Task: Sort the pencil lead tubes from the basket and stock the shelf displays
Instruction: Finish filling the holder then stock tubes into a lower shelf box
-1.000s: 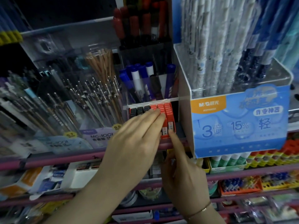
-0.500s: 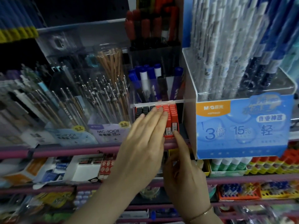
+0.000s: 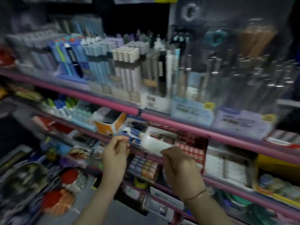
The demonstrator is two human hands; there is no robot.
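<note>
The view is motion-blurred. My left hand and my right hand hover side by side in front of the second pink-edged shelf. Both have loosely curled fingers, and nothing shows in either. My left fingertips are near a small blue-and-white pack. The knuckles of my right hand sit just below a white box, beside a red tray of small red-and-white boxes. The red and black lead tubes on the upper shelf are out of view, and so is the basket.
Clear displays of mechanical pencils and pens fill the top shelf. An orange-and-white carton and small coloured erasers lie lower down. Packaged goods crowd the lower left.
Both hands have come off the red lead tubes and dropped down to the shelf below. The camera has swung left and down, so the blue pen display is gone from view.
</note>
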